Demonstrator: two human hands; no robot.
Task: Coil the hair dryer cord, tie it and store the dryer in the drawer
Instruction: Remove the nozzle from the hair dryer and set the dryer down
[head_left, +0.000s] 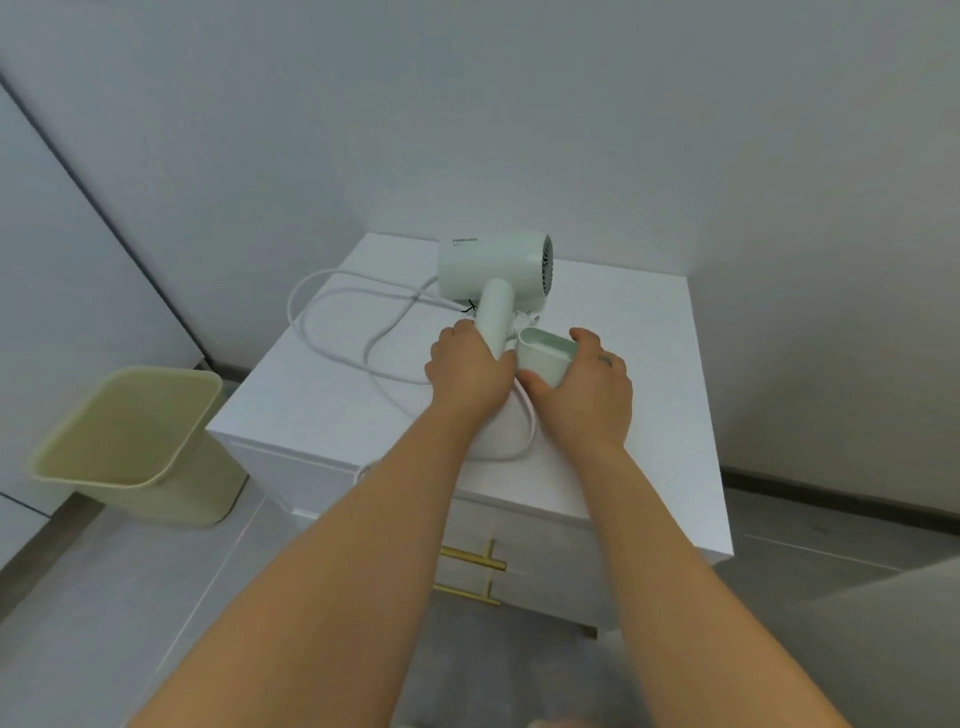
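White worktop (623, 415), bin (130, 447) on the floor at its 9 o'clock. Dryer (493, 265) lies at the worktop's 12 o'clock, cord (533, 426) in loose loops toward 10. My left fingers (462, 332) wrap the dryer's handle end. Right fingers (589, 340) curl round a green nozzle (545, 358) just beside it.

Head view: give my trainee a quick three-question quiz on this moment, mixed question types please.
1. True or false: the cord is already coiled and tied.
2. Which holds the pale green nozzle: A, left hand; B, right hand?
3. Fill in: the dryer lies on the cabinet, whose drawers are ____.
Key: 1 false; 2 B; 3 closed.
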